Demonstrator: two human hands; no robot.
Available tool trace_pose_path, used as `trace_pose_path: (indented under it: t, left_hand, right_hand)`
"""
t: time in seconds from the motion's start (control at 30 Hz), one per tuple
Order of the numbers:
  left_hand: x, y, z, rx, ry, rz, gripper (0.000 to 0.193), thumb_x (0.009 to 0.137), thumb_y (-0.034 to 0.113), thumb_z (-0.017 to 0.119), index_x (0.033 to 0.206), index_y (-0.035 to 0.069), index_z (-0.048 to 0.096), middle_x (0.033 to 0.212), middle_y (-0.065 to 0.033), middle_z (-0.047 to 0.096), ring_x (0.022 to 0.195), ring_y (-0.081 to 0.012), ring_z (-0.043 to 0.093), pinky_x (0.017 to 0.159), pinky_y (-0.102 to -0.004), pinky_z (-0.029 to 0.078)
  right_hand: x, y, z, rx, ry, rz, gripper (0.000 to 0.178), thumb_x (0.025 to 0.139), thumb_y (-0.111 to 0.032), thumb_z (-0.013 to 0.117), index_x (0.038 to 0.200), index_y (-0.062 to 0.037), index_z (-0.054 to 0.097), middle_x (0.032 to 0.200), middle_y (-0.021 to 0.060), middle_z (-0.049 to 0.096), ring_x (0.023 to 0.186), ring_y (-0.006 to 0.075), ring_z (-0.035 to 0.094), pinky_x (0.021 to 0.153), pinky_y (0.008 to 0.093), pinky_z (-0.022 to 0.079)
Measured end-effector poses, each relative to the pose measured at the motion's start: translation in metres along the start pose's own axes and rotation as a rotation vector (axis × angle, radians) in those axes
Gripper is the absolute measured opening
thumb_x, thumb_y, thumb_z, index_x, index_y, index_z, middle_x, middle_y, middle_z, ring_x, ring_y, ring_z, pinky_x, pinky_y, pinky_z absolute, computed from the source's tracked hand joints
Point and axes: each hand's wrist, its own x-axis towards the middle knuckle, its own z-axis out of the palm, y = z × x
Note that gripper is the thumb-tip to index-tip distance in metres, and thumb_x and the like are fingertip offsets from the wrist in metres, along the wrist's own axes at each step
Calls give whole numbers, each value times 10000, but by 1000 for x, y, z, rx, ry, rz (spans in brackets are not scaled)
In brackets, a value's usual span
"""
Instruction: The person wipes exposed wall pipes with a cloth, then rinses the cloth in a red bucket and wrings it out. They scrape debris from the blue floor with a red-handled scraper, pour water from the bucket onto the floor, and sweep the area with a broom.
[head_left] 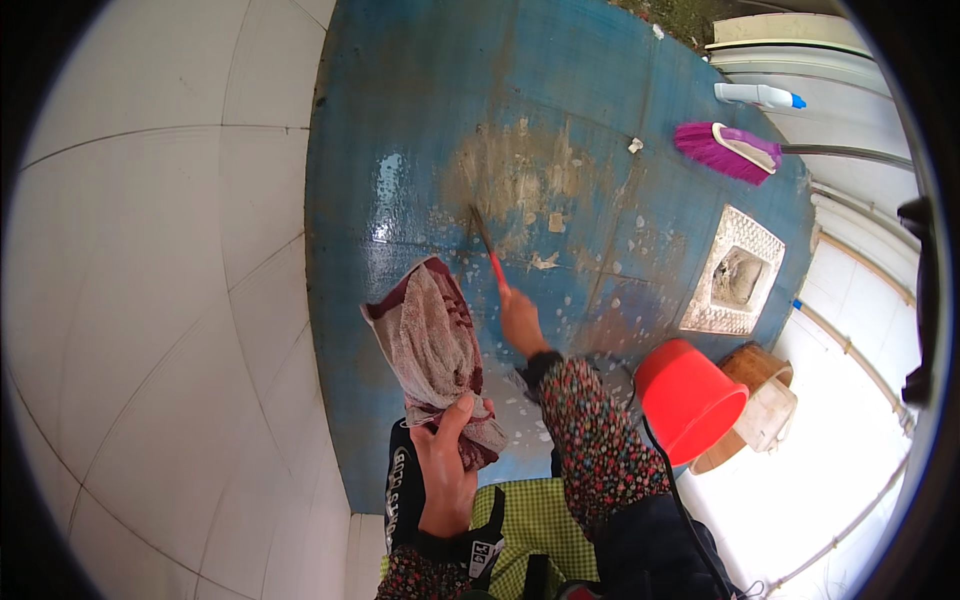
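Note:
My left hand [450, 468] grips a crumpled maroon and greyish-white cloth [430, 340], thumb on top, held over the blue floor [400, 90]. Ahead of it and to the right, my right hand [521, 320] is closed around a red-handled tool with a narrow dark blade [487, 240]. Its tip reaches a rough, beige-brown patch [520, 170] of residue on the floor. Whether the blade is a knife or a scraper is hard to tell. Small pale flakes [544, 261] lie near the blade, and the floor to its left looks wet.
A white-tiled wall [170, 230] rises on the left. To the right are a squat toilet pan [738, 275], a purple broom [727, 152] and a white bottle with a blue cap [758, 95]. A red bucket [690, 400] and a wooden tub [757, 365] stand near my right arm.

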Motion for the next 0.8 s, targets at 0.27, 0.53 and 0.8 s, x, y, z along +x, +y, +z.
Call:
trace_pose_path:
  t: [0.27,0.53,0.8]
  left_hand:
    - [-1,5,1,31,-10,-68,303,891,84,595,1178,26,518,996,-110,628,807,-212,652,652,-354,531]
    - [3,-3,-6,41,-7,-31,304,891,103,593,1176,21,527,1007,-106,623,794,-217,649,663,-357,530]
    - [0,-2,5,10,-28,-13,349,870,107,623,1190,35,504,1071,-114,612,774,-238,645,667,-365,540]
  right_hand:
    - [-10,-11,10,-54,88,-202,281,1008,-217,369,964,-26,570,806,217,613,709,426,602,606,517,483]
    - [66,-22,16,-145,113,-229,353,1018,-284,378,904,-15,576,759,206,615,709,409,614,585,506,484]
    - [-4,-14,7,-117,42,-144,337,1015,-259,368,908,-18,578,779,216,615,700,420,615,591,516,488]
